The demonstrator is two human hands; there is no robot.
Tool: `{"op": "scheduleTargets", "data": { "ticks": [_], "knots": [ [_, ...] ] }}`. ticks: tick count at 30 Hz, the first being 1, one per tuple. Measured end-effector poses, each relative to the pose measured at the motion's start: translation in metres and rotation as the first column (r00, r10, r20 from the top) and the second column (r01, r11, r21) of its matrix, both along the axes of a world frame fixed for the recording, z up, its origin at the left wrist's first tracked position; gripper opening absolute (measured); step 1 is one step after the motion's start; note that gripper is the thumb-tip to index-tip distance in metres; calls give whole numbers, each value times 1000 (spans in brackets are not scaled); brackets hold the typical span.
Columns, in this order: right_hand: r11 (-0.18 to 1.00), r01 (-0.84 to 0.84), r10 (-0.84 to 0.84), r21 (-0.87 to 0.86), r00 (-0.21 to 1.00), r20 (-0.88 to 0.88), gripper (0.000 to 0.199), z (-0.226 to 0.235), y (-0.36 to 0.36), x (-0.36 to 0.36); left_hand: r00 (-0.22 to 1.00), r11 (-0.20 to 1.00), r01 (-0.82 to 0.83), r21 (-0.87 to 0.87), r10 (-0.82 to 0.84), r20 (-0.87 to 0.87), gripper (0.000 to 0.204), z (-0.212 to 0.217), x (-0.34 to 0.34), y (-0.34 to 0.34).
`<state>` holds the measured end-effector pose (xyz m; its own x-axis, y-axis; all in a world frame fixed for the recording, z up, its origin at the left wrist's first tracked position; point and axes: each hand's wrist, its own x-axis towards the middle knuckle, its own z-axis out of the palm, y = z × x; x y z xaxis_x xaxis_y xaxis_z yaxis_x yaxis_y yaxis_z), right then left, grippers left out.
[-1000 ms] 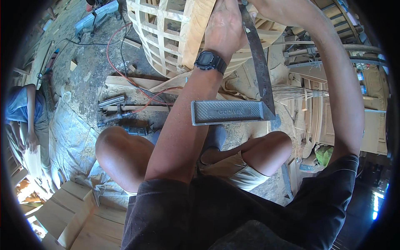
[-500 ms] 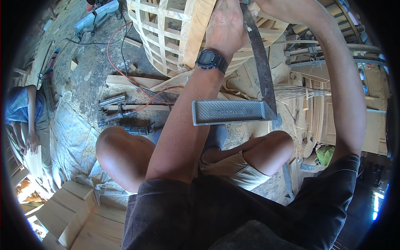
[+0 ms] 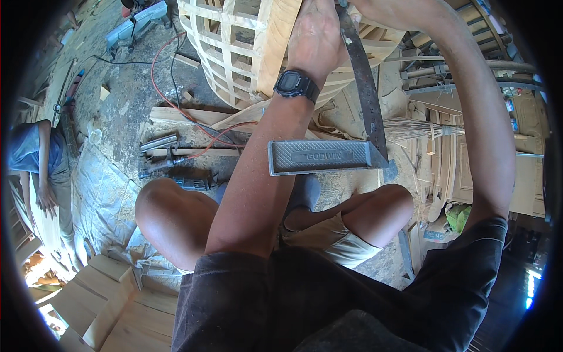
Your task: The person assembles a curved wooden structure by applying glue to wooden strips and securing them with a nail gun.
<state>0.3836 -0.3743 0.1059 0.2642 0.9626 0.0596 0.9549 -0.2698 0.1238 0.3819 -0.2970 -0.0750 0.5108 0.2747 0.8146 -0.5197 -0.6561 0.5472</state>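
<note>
Head view gives me, as the largest thing, the round wooden lattice frame (image 3: 227, 44) at the upper edge, with a flat wooden board (image 3: 271, 50) along it. Next in size comes the metal square (image 3: 368, 97), which is in front of the person. Its dark blade (image 3: 365, 79) has its long axis from lower right to upper left, leading up between the two hands; its pale handle (image 3: 319, 157) lies crosswise, in front of the left forearm. From my distant seat I judge this blade line the relation that matters. The left hand (image 3: 316, 38) is just beside the blade's left edge and seems the nearer one; the right hand (image 3: 396, 12) is on the other side, near the upper end. Smallest are the fingers: most are cut off or hidden, so I cannot tell if they stand wide, narrow or gripping.
</note>
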Motion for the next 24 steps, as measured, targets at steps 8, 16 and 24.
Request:
{"op": "scheduleTargets", "data": {
  "ticks": [8,16,24],
  "knots": [
    [960,268,-269,-77,963,-13,20,5,8,2,994,998,44,-53,-49,-98,54,6,-4,-1],
    [975,55,-86,217,987,135,22,9,-23,12,998,997,52,-49,-53,-17,50,3,-4,0],
    [319,523,-171,791,852,-494,22,-67,-79,40,995,999,-43,25,41,86,43,0,2,0]
  ]
}}
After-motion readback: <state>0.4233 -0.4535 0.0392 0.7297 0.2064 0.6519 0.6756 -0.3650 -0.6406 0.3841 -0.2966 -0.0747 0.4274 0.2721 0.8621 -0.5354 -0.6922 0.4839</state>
